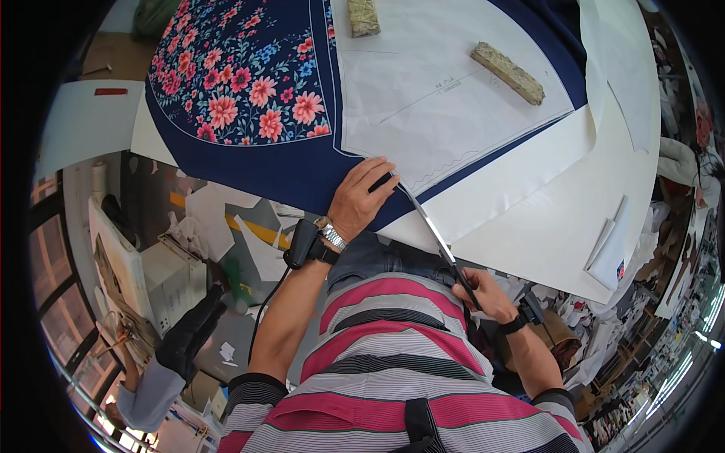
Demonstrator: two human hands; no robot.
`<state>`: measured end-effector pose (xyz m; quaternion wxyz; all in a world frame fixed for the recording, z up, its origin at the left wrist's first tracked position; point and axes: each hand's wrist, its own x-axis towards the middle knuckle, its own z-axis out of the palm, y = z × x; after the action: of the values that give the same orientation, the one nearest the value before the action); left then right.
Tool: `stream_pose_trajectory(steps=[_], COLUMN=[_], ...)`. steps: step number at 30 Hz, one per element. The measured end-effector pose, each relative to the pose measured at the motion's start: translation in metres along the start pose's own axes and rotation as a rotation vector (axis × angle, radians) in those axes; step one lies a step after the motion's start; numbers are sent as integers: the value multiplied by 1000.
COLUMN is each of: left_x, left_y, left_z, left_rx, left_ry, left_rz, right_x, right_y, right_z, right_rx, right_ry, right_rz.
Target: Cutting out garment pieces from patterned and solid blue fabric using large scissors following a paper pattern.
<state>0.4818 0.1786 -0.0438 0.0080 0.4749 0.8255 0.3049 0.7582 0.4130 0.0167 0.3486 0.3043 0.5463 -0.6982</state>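
Navy fabric [226, 167] with a pink and red floral print lies over the front edge of the white table. On it rests a large white paper pattern [423, 121] with pencil lines, held down by two rough, brownish bars [507, 72]. My left hand [362, 198], with a watch on its wrist, is closed at the fabric's near edge, fingers pinching the navy cloth beside the pattern's lower corner. Near my waist, my right hand [489, 296] is closed around the dark handles of long scissors [434, 230]. Their blades slant up toward my left fingertips.
A folded white paper [606, 253] lies on the table's right side. Paper and cloth scraps [260, 253] litter the floor at left, near a pale box-shaped cabinet [174, 287]. Another person [155, 392] is at lower left. Heaped materials line the right side.
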Motion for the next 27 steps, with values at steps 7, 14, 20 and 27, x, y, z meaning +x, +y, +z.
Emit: stream_pose_trajectory(steps=[7, 14, 20, 27], left_x=[0, 2, 1, 2], left_y=[-3, -3, -3, -4], left_z=[0, -1, -1, -2], left_rx=[-21, -40, -53, -102], left_ry=[7, 15, 20, 62], left_rz=[-2, -11, -15, -58], right_x=[1, 7, 5, 6], right_y=[-1, -4, -15, -18], right_z=[-4, -8, -10, -13], right_rx=[29, 37, 28, -1], right_ry=[-31, -39, -77, -44], right_rz=[18, 11, 36, 18])
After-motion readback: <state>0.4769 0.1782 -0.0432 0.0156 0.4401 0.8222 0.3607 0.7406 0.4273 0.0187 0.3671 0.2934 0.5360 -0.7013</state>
